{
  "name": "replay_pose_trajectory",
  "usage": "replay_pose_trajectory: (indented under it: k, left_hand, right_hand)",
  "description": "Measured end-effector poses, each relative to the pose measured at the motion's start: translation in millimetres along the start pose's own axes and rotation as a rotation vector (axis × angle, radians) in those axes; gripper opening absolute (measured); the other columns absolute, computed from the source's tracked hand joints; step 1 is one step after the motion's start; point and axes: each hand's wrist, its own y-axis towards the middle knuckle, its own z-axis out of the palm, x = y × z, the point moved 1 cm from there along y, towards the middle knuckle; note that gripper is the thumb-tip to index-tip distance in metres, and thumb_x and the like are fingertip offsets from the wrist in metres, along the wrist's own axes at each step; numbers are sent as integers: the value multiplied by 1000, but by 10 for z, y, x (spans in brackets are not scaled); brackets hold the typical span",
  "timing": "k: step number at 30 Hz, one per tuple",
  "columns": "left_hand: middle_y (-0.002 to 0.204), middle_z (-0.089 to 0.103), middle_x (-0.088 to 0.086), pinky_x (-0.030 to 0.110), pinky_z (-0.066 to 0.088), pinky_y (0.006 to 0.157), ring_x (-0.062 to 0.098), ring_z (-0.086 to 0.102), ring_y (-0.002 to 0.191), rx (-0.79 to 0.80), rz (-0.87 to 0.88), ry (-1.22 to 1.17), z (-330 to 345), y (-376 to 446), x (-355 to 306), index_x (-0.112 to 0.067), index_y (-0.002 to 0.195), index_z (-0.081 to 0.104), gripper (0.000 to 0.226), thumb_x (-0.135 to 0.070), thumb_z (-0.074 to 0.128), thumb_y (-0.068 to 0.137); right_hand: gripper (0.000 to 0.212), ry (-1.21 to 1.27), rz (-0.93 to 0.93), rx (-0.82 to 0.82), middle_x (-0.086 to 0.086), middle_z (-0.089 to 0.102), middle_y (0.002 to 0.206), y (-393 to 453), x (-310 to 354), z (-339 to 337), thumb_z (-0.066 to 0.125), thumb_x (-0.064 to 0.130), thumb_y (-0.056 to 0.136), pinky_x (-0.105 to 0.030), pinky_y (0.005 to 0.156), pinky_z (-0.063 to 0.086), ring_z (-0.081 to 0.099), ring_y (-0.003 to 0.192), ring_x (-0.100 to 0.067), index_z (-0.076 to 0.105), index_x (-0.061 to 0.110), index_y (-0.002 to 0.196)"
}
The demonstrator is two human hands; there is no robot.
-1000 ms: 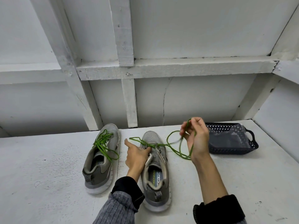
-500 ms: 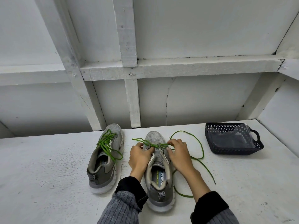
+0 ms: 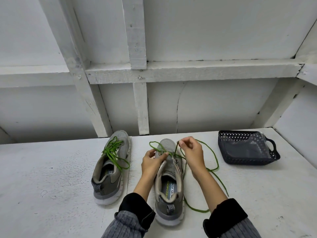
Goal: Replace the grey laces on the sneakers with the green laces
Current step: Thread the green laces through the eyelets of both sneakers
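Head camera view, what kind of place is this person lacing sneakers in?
Probably a bare workshop or recording booth: a white painted table, a white plank wall with wooden battens, and just a dark plastic basket beside the sneakers.

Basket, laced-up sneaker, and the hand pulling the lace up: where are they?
Basket (image 3: 228,156): head view, front wall.
Laced-up sneaker (image 3: 111,176): head view, side panel.
Right hand (image 3: 192,153): head view, back of hand.
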Motion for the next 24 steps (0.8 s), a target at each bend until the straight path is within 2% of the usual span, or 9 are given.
replay_pose_trajectory:
  k: [3,7,9,11,15,17,19,21,24]
  left_hand:
    - [115,58,0,28,47,91,14,57,97,22,3,55,17,12,-7,-15,123,57,55,-16,80,74]
    - [118,61,1,26,45,89,15,57,97,-45,-5,84,2,-1,-22,-16,123,58,50,-15,75,76]
    - [121,63,3,23,42,87,13,57,97,-82,2,88,-11,-11,-19,-14,123,60,49,-15,74,76]
    - [122,64,4,21,40,86,14,57,98,-104,6,87,-20,-26,-33,-13,123,61,48,-15,74,77]
    - [120,66,3,20,41,84,15,60,99,-113,31,107,-15,-66,-57,-16,121,63,45,-15,73,78]
    - [116,67,2,18,41,78,12,59,91,-108,53,111,-12,-87,-62,-18,120,64,43,-13,73,78]
    - [109,67,1,9,41,68,11,58,84,-107,74,114,-21,-92,-67,-20,118,65,41,-12,72,78]
    - [105,65,0,2,38,57,10,57,82,-108,80,121,-28,-96,-75,-20,117,65,41,-11,72,78]
    - [112,68,2,11,39,73,11,57,85,-112,73,145,-32,-111,-76,-20,119,65,43,-12,73,77]
  right_hand:
    - [14,423,-4,17,-12,71,87,-9,379,-48,52,5,96,-25,81,52,68,83,-20,56,11,85]
    - [13,653,-40,15,-4,61,68,-6,735,-227,49,5,97,-23,61,51,57,59,-13,52,11,86]
    - [14,455,-19,13,-3,52,65,9,691,-291,51,8,97,-21,49,39,43,51,-10,52,14,84]
    - [11,-9,8,45,-1,56,70,37,493,-321,55,19,96,-24,52,35,43,54,-11,56,18,85]
    - [26,-767,66,299,2,68,111,-50,-45,-309,59,44,90,-28,76,44,63,98,-20,65,31,111]
    - [23,-789,105,353,3,68,114,-147,-193,-268,62,41,90,-28,78,46,62,103,-20,69,28,108]
    - [9,-691,97,310,3,68,100,-191,-220,-258,63,33,91,-27,73,45,62,93,-20,70,27,92]
    - [13,-565,57,259,5,66,85,-175,-156,-283,63,27,91,-26,67,41,58,83,-17,64,30,78]
    - [13,-377,33,186,1,63,85,-130,-27,-343,63,20,90,-24,65,39,53,79,-12,65,21,77]
